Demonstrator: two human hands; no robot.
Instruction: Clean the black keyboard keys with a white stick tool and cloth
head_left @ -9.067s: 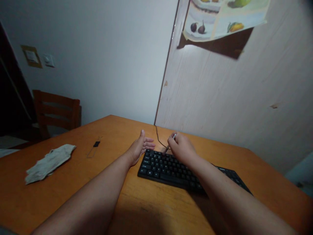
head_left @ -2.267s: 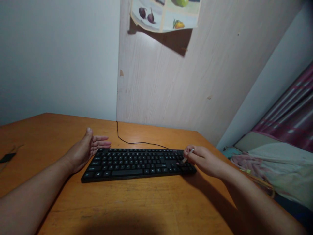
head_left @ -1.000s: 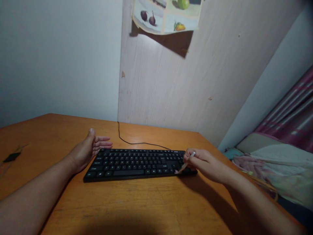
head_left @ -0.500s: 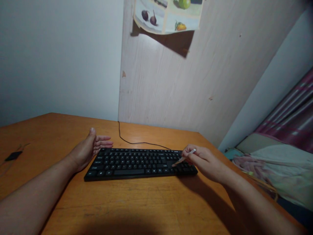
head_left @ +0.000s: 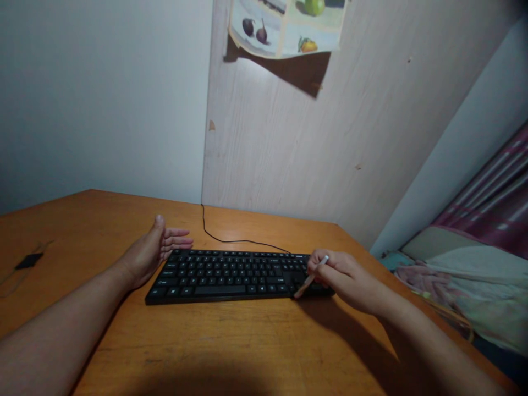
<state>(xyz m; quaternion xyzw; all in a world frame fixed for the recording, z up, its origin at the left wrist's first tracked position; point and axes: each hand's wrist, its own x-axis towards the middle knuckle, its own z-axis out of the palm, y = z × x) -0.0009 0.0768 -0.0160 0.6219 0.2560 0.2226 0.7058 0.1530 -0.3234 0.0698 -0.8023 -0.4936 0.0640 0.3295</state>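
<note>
A black keyboard (head_left: 231, 278) lies flat on the wooden desk, its long side towards me. My right hand (head_left: 334, 269) is over its right end, fingers pinched around a thin brush (head_left: 309, 280) with a white handle end and a brownish tip. The brush slants down, its tip at the keyboard's front edge near the arrow keys. At the keyboard's left end rests my left hand (head_left: 150, 250), thumb up and fingers stretched out behind the corner. It holds nothing. The right hand hides part of the number pad.
A black cable (head_left: 243, 241) runs from the keyboard's back to the wall. On the desk (head_left: 231, 341) at far left lies a small dark object (head_left: 29, 260) with a thin cord. A fruit poster (head_left: 284, 33) hangs on the wall panel. Bedding (head_left: 466, 286) is beyond the right edge.
My right hand has brought the brush tip towards me, from the keys by the number pad to the keyboard's front edge. The left hand stays at the left end.
</note>
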